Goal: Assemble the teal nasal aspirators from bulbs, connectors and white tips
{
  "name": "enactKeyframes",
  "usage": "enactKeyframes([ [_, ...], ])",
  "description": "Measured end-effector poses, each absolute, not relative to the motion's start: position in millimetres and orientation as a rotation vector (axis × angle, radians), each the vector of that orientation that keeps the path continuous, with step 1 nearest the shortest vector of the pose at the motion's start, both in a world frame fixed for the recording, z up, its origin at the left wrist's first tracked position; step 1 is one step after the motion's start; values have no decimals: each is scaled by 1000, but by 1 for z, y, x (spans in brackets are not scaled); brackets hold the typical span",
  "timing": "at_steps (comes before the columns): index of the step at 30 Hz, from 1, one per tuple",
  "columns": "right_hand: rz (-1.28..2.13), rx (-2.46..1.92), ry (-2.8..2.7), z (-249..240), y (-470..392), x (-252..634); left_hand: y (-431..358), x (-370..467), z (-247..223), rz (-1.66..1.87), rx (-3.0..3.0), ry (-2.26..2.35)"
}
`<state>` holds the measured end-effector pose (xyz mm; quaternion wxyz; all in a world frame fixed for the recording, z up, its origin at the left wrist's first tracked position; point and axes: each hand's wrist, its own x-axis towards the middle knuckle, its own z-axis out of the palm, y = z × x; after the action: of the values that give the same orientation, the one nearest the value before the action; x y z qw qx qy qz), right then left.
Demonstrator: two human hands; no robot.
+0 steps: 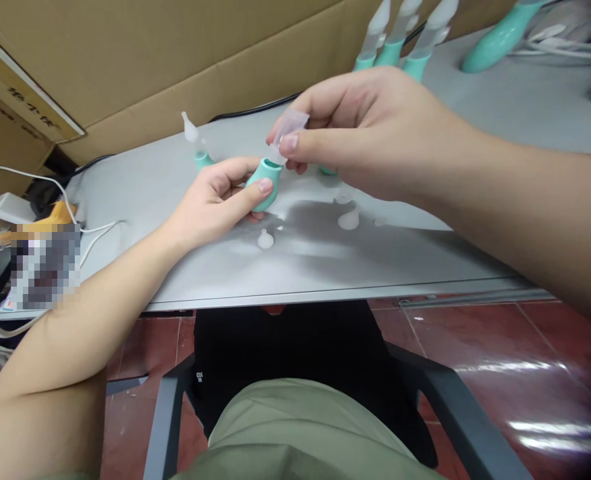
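Gripping a teal bulb [264, 173] in the left hand [218, 200], with the thumb clamped across its front and fingers curled behind. Tipping its open mouth up and toward the right hand [360, 127], presumably to leave the rim uncovered. Pinching a clear plastic piece [292, 125] in the right hand, between thumb and fingers, at that very mouth, too close to tell touching from just apart. Holding it by the side, probably to keep the lower end free. Looking just below the left hand, to a small white cap [265, 240]; below the right hand, to a bigger white cap [348, 220] and a translucent bit [344, 198], likely laid there for short reaching. Glancing beyond the left hand, to an assembled bulb [203, 160] with a white tip; beyond the right hand, to a cluster of three more [395, 50], probably parked out of the way. Now over to the counter [175, 287]: pale grey, smooth, shadowed beneath the right hand, backed by brown cardboard [185, 60]. Swinging left of the left hand, to a white plug [12, 208] and loose cord [94, 230]; down nearer than both hands, to red floor tiles [475, 333] and a chair's dark armrest [462, 413].
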<state>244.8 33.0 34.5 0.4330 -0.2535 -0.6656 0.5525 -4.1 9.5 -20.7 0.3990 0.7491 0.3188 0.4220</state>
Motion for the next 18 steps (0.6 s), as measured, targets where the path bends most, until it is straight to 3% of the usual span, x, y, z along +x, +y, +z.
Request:
enactKeyframes([
  [12, 1385, -417, -1678, 20, 40, 253, -4, 6, -10, 1050, 1779, 966],
  [18, 1045, -502, -1858, 18, 43, 259, -7, 5, -8, 1048, 1811, 1057],
])
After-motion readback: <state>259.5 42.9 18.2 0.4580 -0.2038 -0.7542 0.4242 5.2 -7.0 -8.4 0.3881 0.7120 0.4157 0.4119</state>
